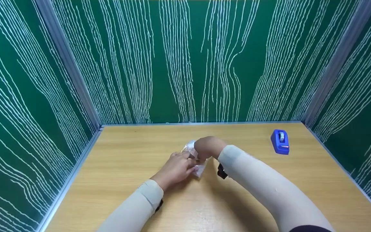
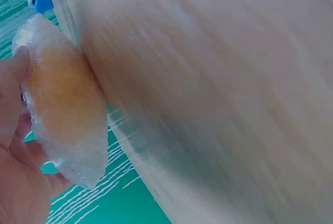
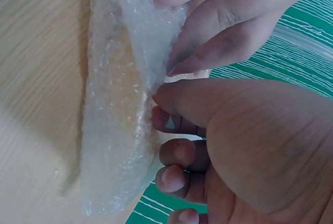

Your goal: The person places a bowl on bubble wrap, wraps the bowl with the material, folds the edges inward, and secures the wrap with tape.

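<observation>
A bundle in clear bubble wrap lies at the middle of the wooden table, with something orange-tan showing through the wrap; what it is cannot be made out. My left hand grips the bundle from the left, its thumb on the near face and fingers behind, as the left wrist view shows. From the other side my right hand pinches the wrap's long edge between thumb and forefinger. In the right wrist view, the bubble wrap is folded over, and the left fingers hold it just above the right thumb.
A blue tape dispenser with a roll in it stands toward the back right of the wooden table. Green panels with white wavy lines enclose the back and both sides, joined by grey metal posts.
</observation>
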`<state>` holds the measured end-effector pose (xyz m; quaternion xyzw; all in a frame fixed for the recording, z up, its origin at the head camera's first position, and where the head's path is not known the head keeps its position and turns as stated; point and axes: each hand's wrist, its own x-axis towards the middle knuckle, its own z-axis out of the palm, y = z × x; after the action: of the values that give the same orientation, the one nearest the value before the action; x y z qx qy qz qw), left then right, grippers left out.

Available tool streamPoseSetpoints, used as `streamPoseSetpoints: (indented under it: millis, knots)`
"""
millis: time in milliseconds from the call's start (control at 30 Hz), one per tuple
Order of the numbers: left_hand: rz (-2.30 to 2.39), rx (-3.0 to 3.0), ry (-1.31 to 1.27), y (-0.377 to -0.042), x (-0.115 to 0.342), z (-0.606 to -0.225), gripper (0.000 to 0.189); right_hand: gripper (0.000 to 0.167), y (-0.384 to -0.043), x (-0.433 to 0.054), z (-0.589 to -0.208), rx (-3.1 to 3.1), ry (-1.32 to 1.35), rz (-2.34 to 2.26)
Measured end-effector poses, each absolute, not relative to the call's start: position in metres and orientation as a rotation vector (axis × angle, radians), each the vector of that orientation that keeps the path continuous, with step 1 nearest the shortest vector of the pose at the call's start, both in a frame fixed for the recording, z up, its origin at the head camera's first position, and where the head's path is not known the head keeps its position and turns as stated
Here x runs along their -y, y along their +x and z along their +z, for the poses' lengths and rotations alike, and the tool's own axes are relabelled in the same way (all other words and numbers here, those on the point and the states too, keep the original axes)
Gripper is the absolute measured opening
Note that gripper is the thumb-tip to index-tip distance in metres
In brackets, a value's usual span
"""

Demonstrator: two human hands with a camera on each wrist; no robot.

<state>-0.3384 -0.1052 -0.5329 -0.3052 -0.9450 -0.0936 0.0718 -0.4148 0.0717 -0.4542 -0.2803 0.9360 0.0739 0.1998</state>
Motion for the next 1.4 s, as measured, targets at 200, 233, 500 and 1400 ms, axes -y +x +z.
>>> streamPoseSetpoints:
  millis: [200, 233, 500, 1400]
  knots:
    - [-0.300, 2.852, -0.912, -0.337, 0.104, -0.531, 0.034, 0.022, -0.412, -0.072, -0.454, -2.646, -0.685, 0.162]
    - [-0.308, 2.850, -0.913, -0.337, 0.105, -0.532, 0.034, 0.021, -0.412, -0.072, -0.454, -2.648, -0.679, 0.156]
    - [-0.327, 2.864, -0.900, -0.338, 0.106, -0.533, 0.036, 0.014, -0.408, -0.076, -0.458, -2.718, -0.719, 0.113]
    - [-0.421, 2.948, -0.854, -0.333, 0.107, -0.533, 0.041, 0.021, -0.405, -0.099, -0.474, -2.933, -0.860, 0.020]
